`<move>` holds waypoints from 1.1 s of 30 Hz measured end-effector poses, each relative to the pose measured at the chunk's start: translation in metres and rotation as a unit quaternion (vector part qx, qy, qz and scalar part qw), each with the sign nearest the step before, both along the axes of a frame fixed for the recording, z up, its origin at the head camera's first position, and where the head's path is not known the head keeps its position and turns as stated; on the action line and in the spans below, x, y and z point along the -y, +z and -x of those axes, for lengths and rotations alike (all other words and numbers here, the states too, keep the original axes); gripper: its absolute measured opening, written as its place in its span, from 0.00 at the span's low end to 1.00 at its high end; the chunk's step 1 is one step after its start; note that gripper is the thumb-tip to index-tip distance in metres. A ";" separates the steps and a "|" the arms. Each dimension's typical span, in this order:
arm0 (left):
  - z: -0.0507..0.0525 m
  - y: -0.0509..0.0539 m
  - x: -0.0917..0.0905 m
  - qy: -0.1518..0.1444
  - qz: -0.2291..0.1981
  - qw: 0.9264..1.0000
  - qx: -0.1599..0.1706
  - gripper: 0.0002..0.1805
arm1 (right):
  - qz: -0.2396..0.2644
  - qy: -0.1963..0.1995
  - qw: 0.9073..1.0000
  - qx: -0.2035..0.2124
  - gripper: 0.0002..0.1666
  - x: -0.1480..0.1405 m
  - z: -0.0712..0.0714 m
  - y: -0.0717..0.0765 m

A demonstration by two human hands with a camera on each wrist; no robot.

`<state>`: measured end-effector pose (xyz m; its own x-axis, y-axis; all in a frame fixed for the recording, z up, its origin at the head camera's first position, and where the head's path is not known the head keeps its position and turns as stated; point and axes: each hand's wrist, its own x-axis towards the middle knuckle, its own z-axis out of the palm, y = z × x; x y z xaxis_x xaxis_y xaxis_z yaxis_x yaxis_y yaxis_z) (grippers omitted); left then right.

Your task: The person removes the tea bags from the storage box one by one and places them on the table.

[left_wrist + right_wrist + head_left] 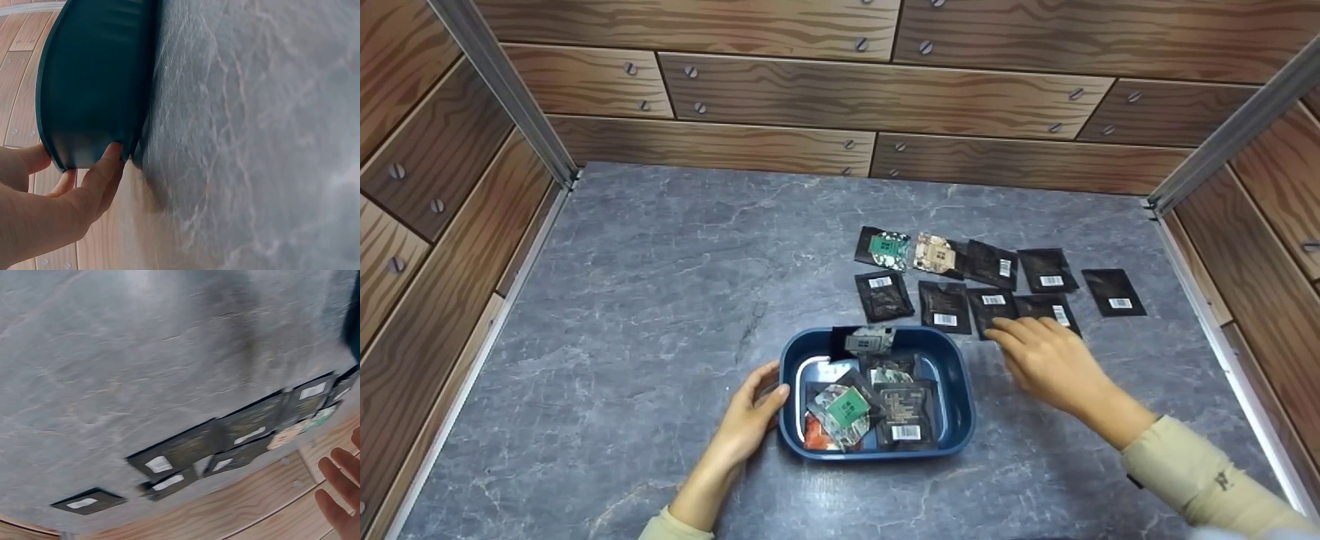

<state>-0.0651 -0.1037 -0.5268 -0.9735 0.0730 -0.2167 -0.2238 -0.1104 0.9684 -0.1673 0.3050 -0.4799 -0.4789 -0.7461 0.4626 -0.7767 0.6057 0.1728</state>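
A blue plastic container [966, 442] stands on the table with several small packets inside. Among these are a green-labelled sachet [847, 407] and a black sachet with a barcode [906, 412]. My left hand [746, 412] holds the container's left end; the left wrist view shows its fingers on the outer wall [95, 84] and the thumb at the rim. To the right of the container, my right hand [1046, 360] hovers by the front row of black sachets, nearest a sachet [1046, 309] that it partly covers. In the right wrist view, its fingers [340, 481] are spread, holding nothing.
Behind the container, sachets lie in two rough rows, including a green-labelled sachet [889, 249] and a beige-labelled sachet [937, 255]. One black sachet [1114, 292] lies apart at the right. Wood-patterned panels [840, 90] enclose the grey marbled table [645, 300] at the back and sides.
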 end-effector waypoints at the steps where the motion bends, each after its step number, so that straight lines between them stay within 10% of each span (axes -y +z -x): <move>1: 0.000 0.000 0.000 0.000 0.001 1.000 -0.001 0.28 | 0.001 0.005 1.000 -0.003 0.20 0.004 -0.002 0.001; 33: 0.000 0.000 -0.001 0.003 0.007 1.000 0.007 0.28 | -0.084 0.131 0.987 0.025 0.17 0.090 -0.031 0.017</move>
<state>-0.0653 -0.1032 -0.5271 -0.9708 0.0634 -0.2313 -0.2367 -0.0984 0.9666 -0.1365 0.2147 -0.4625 -0.2777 -0.9118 0.3026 -0.9130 0.3484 0.2122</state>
